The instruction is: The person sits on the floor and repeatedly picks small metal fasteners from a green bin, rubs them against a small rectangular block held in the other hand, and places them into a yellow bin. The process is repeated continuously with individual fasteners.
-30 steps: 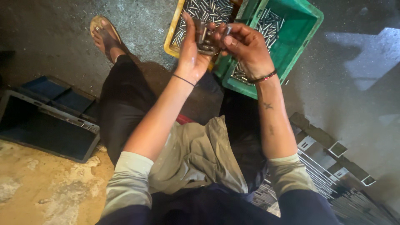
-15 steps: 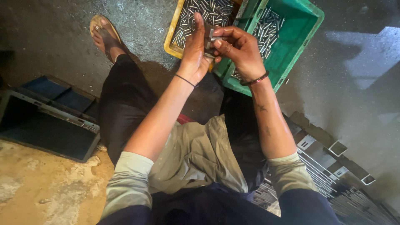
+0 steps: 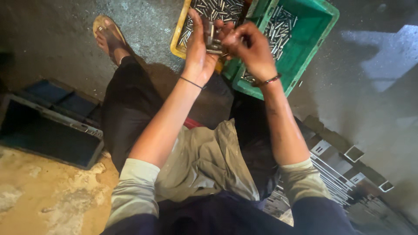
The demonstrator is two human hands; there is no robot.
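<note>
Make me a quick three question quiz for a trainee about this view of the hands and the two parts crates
1. True or false: the green crate lies to the right of the yellow crate.
2. What fills both crates?
3. Which hand has a thin black band at the wrist: A left hand, B right hand?

Key
1. True.
2. Small metal pins, loose in a heap.
3. A. Both hands meet over the crates around a small metal part.

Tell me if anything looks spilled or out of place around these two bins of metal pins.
Nothing clearly spilled. The green bin sits tilted and overlaps the yellow bin at its edge, so they are askew. The left hand and right hand hold small metal parts above them.
</note>
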